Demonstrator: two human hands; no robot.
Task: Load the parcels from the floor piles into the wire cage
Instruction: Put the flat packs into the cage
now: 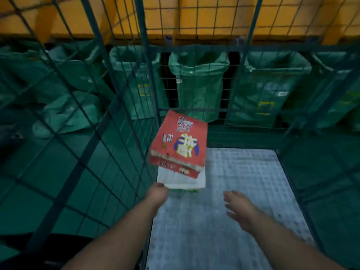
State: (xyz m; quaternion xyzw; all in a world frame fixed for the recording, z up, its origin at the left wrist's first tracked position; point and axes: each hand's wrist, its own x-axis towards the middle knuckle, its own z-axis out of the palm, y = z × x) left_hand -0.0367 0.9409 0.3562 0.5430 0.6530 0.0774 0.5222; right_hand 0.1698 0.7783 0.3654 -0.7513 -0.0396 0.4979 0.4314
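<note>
Looking down, head view: both bare arms reach into the wire cage [145, 55], so this reads as a drop-off, not a pick-up.
Parcels: a red printed carton [181, 141] sits tilted on top of a flat white parcel [181, 179], the two stacked in the far left corner right beside the cage's left mesh wall. Can't tell if the white one is fully down on the cage floor plate [243, 182] or just above it, the frame's blurry.
Why that corner: my guess is they're packing against the walls first so the rest of the floor stays usable.
Left hand: the left hand [157, 193] is up against the near left corner of the white parcel, touching it. Fingers are hidden, so no idea if it's gripping or just shoving the stack in.
Right hand: the right hand [240, 208] is well apart from the parcels, fingers spread and relaxed over the floor plate, holding nothing.
Background: a row of green sacks [198, 82] hangs behind the back mesh, with a yellow wall [214, 16] above.
Risk: the red carton looks crooked, so I'd say it could slide off.
</note>
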